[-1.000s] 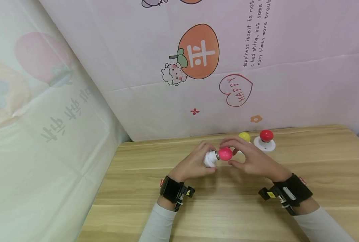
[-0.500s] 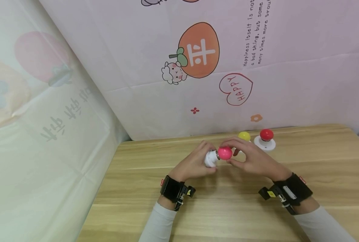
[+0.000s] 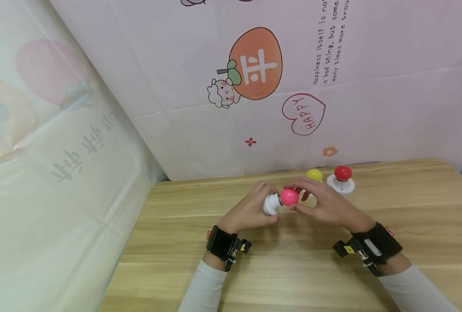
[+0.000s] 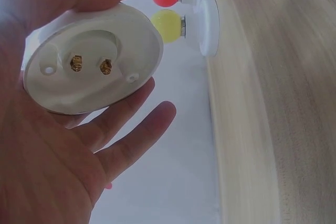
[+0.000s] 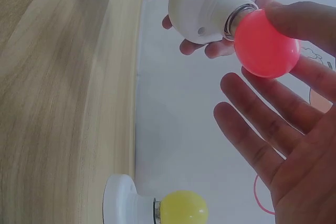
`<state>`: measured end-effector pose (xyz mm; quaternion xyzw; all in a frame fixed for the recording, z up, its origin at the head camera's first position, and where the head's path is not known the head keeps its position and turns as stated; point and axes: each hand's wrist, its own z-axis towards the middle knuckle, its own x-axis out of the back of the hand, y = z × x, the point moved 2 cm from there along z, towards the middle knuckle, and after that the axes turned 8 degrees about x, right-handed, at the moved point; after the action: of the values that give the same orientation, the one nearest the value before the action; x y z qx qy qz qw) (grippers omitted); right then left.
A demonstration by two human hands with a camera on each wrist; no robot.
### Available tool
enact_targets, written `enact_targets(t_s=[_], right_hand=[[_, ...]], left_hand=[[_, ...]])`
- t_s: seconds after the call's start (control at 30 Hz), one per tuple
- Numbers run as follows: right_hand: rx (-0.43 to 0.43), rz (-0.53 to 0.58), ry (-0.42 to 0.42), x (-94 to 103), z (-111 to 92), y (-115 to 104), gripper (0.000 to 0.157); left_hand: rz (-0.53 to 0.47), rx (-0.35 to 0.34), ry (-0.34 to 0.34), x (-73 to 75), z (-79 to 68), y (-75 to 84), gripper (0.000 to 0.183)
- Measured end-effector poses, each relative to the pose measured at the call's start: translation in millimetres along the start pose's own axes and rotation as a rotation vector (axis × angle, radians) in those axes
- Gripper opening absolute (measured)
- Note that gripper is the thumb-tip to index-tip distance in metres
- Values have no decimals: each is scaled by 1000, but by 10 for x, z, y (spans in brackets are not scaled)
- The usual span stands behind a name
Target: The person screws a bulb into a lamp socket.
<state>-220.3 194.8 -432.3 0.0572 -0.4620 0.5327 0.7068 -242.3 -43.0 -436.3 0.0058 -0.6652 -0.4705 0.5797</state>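
My left hand [image 3: 246, 212] grips a white lamp holder [image 3: 270, 205] by its round base, above the table. Seen from behind in the left wrist view, the base [image 4: 68, 90] shows two brass screws. A pink light bulb [image 3: 289, 197] sits in the holder's mouth, with part of its metal screw cap [image 5: 239, 19] showing. My right hand [image 3: 328, 206] pinches the bulb's glass between thumb [image 5: 299, 22] and fingers. In the right wrist view the other fingers of that hand stretch out below the bulb.
Near the table's back edge, a red bulb [image 3: 343, 173] stands in a white holder [image 3: 341, 186]. Left of it is a yellow bulb [image 3: 314, 174], its holder partly behind my right hand. A printed cloth [image 3: 199, 143] hangs behind the wooden table [image 3: 293, 277].
My right thumb and fingers have come in closer around the pink bulb, and the thumb now reaches its glass. The left hand and the lamp holder stay almost still.
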Motion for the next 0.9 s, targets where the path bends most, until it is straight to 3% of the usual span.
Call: enact_targets(t_s=[0.9], right_hand=[[-171,-28,-45,-8,12,-34,38]], left_hand=[[8,-4,-10,14,-11,12,50]])
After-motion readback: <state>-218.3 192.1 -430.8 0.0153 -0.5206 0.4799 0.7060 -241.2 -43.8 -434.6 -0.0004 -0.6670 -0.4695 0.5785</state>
